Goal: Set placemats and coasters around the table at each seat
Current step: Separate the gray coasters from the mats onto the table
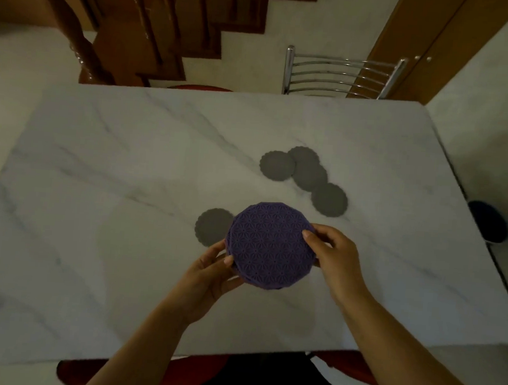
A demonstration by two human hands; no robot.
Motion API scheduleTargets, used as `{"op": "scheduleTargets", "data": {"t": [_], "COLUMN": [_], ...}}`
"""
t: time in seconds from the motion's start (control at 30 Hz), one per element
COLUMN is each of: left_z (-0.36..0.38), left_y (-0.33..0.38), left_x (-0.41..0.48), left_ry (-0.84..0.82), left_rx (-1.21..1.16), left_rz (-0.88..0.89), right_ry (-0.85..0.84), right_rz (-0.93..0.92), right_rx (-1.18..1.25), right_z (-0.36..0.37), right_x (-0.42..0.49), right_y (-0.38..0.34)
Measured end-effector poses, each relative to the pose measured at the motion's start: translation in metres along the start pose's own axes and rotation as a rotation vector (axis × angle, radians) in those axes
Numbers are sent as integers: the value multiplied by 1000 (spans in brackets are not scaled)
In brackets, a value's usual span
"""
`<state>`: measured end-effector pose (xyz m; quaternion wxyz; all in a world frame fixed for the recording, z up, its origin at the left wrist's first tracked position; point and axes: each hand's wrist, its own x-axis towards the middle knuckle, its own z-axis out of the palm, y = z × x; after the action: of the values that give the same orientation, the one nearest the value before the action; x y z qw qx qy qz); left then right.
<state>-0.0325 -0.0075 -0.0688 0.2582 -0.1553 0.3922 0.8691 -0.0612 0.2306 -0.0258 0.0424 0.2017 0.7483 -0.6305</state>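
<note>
A stack of round purple patterned placemats (270, 245) is held just above the white marble table (110, 181), near its middle front. My left hand (213, 268) grips the stack's lower left edge. My right hand (330, 253) grips its right edge. Several round grey scalloped coasters lie flat on the table. One grey coaster (212, 227) sits left of the stack, partly hidden behind it. Farther back right, three overlap in a loose row: a coaster (277, 165), a second coaster (307, 169) and a third coaster (329, 199).
A metal-backed chair (341, 74) stands at the table's far side. A red seat (200, 87) shows at the far edge and another red chair seat (171, 371) at the near edge. Wooden stairs (156, 26) rise behind. A dark shoe (488, 224) lies on the floor at right.
</note>
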Motion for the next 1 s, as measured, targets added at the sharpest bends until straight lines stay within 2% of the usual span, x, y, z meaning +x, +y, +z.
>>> {"op": "scheduleTargets", "data": {"t": [0.37, 0.53, 0.73, 1.0], "left_z": [95, 158, 236, 266], "left_y": [-64, -123, -186, -211], "left_x": [36, 51, 51, 38], "left_ry": [-72, -38, 3, 51], "left_rx": [91, 93, 5, 47], "left_rz": [-72, -26, 58, 75], "right_ry": [120, 78, -27, -58], "right_rz": [-18, -13, -94, -117], "right_rx": [44, 12, -90, -166], "right_z": [-119, -205, -292, -325], "right_x": [5, 19, 33, 29], "right_y": [23, 39, 40, 48]}}
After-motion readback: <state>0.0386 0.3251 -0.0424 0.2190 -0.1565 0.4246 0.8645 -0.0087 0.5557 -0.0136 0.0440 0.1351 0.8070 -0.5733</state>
